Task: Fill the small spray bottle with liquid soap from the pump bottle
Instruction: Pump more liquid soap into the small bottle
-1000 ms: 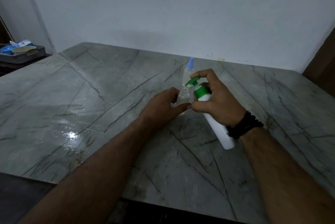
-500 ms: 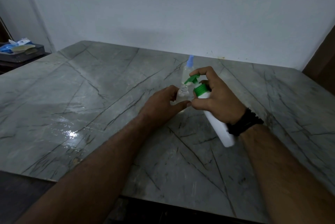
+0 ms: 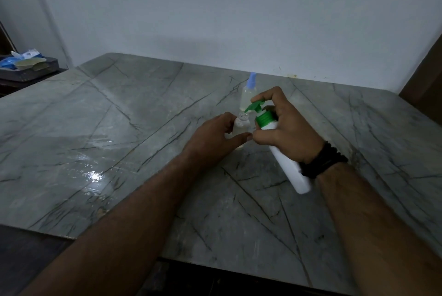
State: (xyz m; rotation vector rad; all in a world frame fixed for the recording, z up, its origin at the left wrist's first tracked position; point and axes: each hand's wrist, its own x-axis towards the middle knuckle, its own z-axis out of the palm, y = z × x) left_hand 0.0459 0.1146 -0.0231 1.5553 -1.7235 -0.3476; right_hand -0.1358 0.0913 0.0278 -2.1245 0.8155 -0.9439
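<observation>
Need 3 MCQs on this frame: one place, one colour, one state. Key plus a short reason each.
1. Where is the blue-capped bottle?
A. behind the small open bottle
B. in the left hand
C. lying at the table's near edge

2. Pump head colour?
A. blue
B. green
C. red

3. How is the white pump bottle held?
A. standing upright, untouched
B. tilted in the right hand
C. lying flat

Key: 1 A, it stands farther back; 2 B, nozzle and collar are green; 3 B, its base points toward the camera.
</observation>
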